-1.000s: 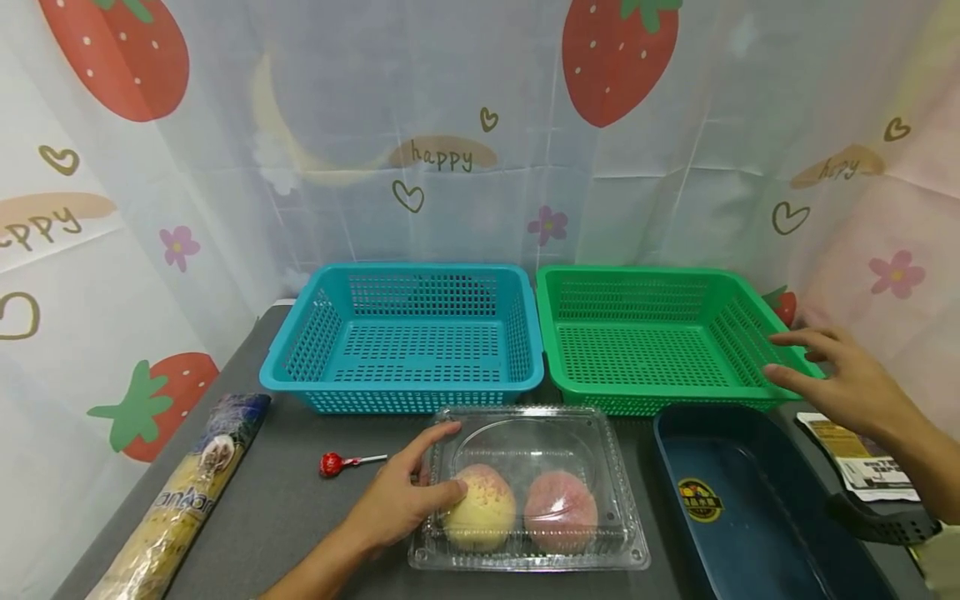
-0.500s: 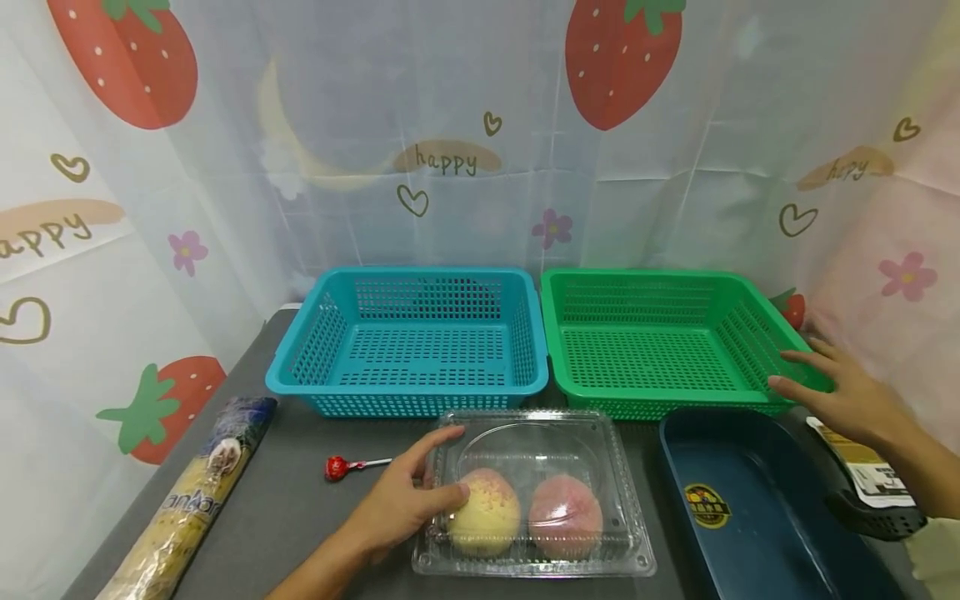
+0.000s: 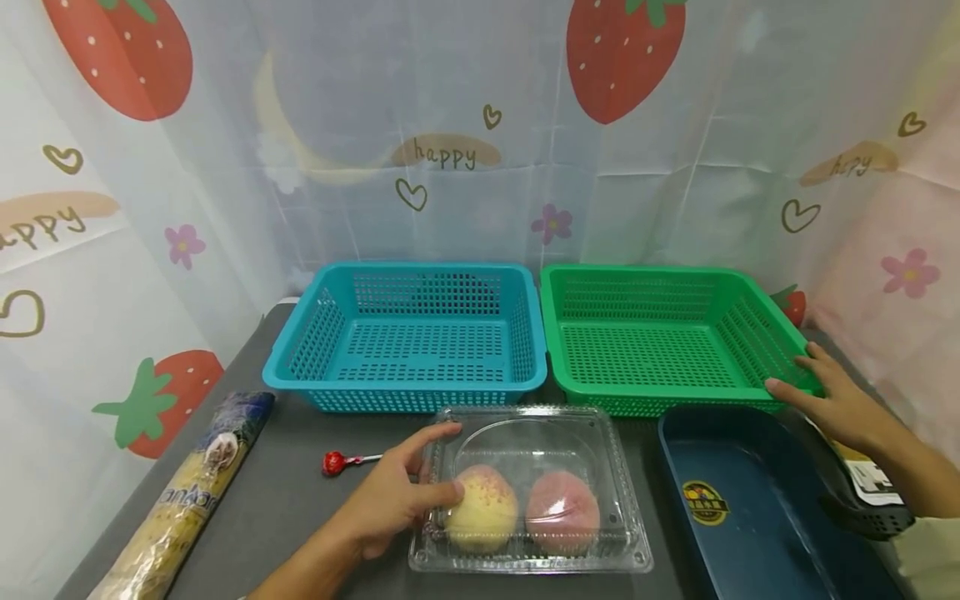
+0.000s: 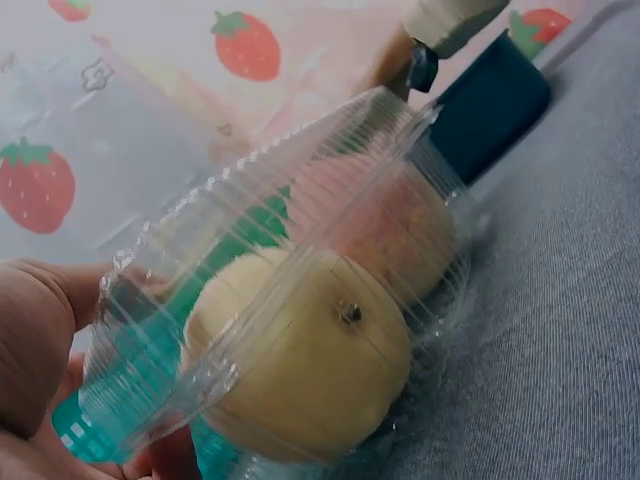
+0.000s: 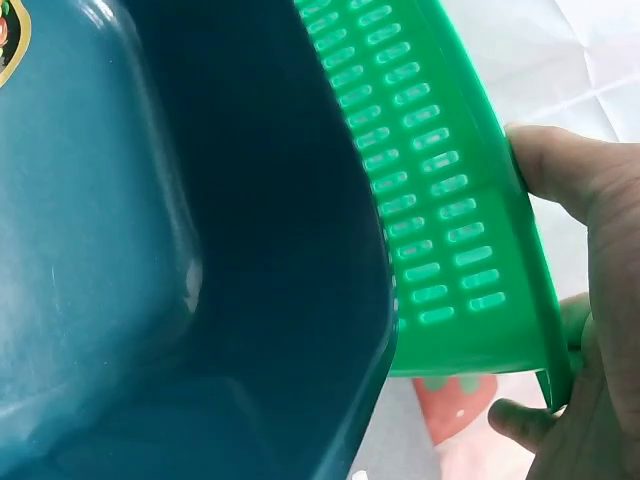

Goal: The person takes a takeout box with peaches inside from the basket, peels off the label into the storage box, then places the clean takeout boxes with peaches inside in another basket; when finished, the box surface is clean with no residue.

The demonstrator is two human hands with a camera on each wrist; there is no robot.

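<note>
In the head view my left hand [image 3: 397, 492] holds the left side of a clear plastic clamshell box [image 3: 540, 442], its thumb on the lid. Inside lie two peaches, a yellow one [image 3: 482, 508] and a pink one [image 3: 562, 512]. The left wrist view shows the yellow peach [image 4: 310, 350] close up through the ribbed plastic. My right hand [image 3: 847, 400] grips the front right corner of a green perforated basket [image 3: 637, 392]. In the right wrist view the thumb touches the basket's rim [image 5: 500, 160], and the other fingers are partly hidden behind the corner.
A blue perforated basket [image 3: 405, 392] stands left of the green one. A dark blue tub [image 3: 750, 500] lies in front at the right, partly covering a printed packet [image 3: 870, 479]. Left are a red lollipop [image 3: 334, 463] and a long pasta packet [image 3: 195, 492]. A strawberry-print curtain [image 3: 465, 217] hangs behind.
My right hand has come down from above the green basket's right side onto its front right corner. The left hand and the clear box stay in place.
</note>
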